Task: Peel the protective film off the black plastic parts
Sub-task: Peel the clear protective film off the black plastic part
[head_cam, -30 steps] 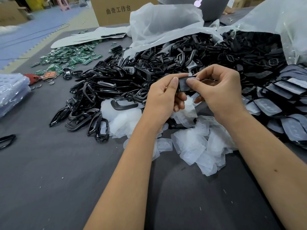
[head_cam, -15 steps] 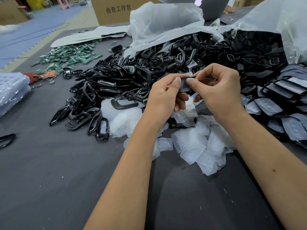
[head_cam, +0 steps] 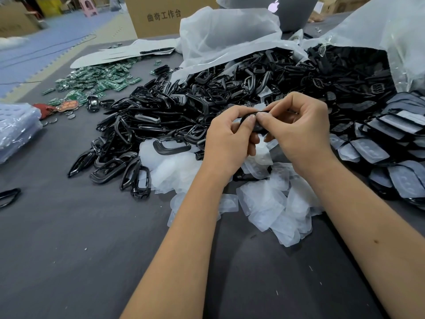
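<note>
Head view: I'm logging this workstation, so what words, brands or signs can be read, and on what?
"曲奇工作台": printed on the cardboard box at the far edge.
Apple logo, no words: on the grey laptop lid.
Green circuit boards: any markings are too small to read.

Both hands (left point(head_cam: 226, 139), right point(head_cam: 299, 127)) pinch one black part point(head_cam: 257, 128) above peeled films point(head_cam: 271, 203).
</note>
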A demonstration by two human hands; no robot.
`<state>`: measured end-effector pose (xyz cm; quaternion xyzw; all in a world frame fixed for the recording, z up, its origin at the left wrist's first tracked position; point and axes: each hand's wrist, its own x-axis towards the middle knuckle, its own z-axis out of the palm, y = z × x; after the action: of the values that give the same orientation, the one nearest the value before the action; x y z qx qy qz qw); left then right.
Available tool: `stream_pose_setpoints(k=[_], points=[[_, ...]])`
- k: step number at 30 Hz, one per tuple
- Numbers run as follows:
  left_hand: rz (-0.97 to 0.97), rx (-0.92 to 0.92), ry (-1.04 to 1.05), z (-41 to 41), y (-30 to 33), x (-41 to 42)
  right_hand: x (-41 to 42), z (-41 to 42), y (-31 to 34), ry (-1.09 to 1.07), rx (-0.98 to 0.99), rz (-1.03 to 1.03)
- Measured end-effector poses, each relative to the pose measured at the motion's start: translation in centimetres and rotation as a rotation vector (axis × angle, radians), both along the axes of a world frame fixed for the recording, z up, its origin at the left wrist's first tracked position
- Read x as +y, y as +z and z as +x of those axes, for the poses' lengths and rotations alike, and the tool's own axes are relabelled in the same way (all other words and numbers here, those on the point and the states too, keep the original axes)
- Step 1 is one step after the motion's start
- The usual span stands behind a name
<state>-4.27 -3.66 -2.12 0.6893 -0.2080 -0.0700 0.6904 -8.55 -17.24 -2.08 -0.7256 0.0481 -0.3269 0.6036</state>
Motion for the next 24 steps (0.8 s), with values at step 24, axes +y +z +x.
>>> stream_pose_setpoints(k=[24], points=[[0.076, -0.251, 0.498, -1.7, -0.1, -2.0, 1.1, 0.1, -0.1, -0.265, -0.176, -0.298]])
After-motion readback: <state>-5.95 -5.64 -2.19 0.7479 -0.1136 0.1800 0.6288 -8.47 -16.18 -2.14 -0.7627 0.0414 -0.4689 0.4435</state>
